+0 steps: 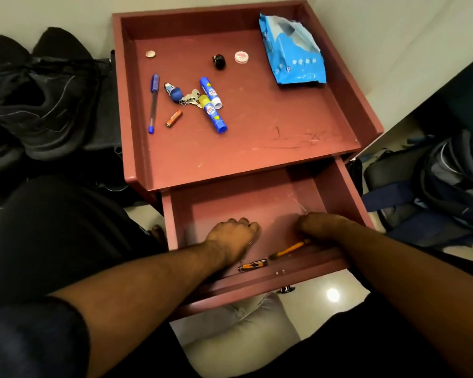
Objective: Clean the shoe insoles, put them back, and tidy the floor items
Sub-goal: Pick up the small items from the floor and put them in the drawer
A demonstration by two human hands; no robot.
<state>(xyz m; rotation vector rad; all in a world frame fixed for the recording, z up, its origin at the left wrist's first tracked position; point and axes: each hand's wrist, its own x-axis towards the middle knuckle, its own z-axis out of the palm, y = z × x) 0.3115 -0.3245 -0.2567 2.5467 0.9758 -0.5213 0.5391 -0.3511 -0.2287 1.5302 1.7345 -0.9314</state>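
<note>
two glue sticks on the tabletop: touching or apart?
Touching. The head view shows the longer glue stick lying against the shorter glue stick near its white end, with no gap between them.

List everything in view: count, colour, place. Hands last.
side table: 1, reddish-brown, centre
drawer: 1, reddish-brown, pulled open
wipes pack: 1, blue, tabletop back right
glue sticks: 2, blue, tabletop left-centre
pen: 1, blue, tabletop left
keys with fob: 1 bunch, beside the pen
battery: 1, orange, near the pen
small round items: 3, tabletop back
pencil: 1, yellow-orange, drawer front
cutter-like tool: 1, orange, drawer front
shoes: black, left
backpack: 1, dark, right
left hand: in drawer, fingers curled
right hand: in drawer, fingers hidden
</note>
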